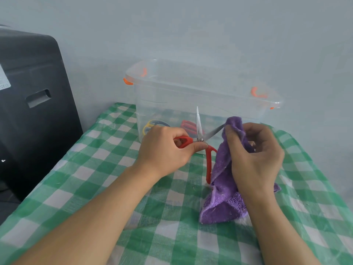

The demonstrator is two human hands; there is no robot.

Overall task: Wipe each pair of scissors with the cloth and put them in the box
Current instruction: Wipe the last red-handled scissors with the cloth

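my left hand [164, 150] grips the red scissors [200, 139], blades spread; my right hand [254, 155] pinches the purple cloth [223, 188] round one blade. the clear box [191, 104] stands behind on the checked tabletop [95, 169].

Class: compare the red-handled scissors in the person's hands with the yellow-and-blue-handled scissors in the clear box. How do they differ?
The red-handled scissors are gripped by the left hand, outside the clear box; the yellow-and-blue-handled scissors lie on its bottom. The red pair's blades are spread, one in the purple cloth held by the right hand; the other pair's blades are unclear.
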